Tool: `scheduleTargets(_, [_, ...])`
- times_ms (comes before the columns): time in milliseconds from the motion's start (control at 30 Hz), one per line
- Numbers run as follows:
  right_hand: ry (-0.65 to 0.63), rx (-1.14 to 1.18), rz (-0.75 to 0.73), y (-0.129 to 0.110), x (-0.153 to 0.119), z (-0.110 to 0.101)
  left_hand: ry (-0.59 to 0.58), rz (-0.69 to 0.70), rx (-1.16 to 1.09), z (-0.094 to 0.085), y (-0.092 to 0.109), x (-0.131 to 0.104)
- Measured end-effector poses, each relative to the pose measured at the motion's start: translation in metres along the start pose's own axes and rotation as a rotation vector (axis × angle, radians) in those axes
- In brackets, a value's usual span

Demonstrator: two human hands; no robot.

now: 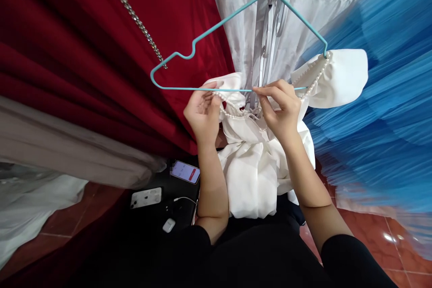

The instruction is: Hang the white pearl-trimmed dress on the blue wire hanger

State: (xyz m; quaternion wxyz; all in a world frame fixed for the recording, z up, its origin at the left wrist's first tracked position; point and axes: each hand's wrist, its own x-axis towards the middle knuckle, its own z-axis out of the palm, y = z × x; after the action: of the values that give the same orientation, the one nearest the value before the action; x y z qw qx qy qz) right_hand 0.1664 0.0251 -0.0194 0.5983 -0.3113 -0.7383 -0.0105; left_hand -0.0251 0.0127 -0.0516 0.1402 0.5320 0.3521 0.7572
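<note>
Right hand (283, 107): closed in a fingertip pinch on lower bar of turquoise hanger (232, 9), near mid-length. Left hand (203, 110): partly curled at the same bar, further left, palm side in view, beside pearl strand (232, 116) and gathered upper part of white garment (251, 180). Cannot tell from this view any firm left-hand grip on fabric or beads.

Location of white garment: below hanger, between both forearms, draped down in folds to front of black top (256, 252). At right end of hanger: puffed white sleeve (347, 76), bead-edged, touching hanger at the shoulder notch. At left end of hanger: wire loop in front of red fabric (168, 13), close to lower end of beaded chain (135, 17).

Surroundings: to the right, layered blue tulle (381, 121); behind hanger, metal rack (265, 45) and sheer white fabric (232, 4); to the left, below red fabric, beige fabric (67, 139).

On black surface (151, 238), lower left: phone with lit screen (185, 172), white-backed phone (146, 198), white cable (185, 198), small white case (168, 225). Floor at both sides: red tile (378, 234), light reflections at right.
</note>
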Motion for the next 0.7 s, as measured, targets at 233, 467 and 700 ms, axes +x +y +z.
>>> scheduleTargets(233, [0.013,0.026,-0.007,-0.007,-0.001,-0.008,-0.152,-0.061,-0.233,0.026,0.015,-0.012])
scheduleTargets(467, [0.004,0.045,0.012,-0.016,-0.001,-0.004,-0.108,-0.087,-0.315,0.034,0.017,-0.014])
scheduleTargets(700, [0.235,-0.175,-0.014,0.007,0.015,-0.037,-0.062,-0.047,-0.325,0.046,0.019,-0.012])
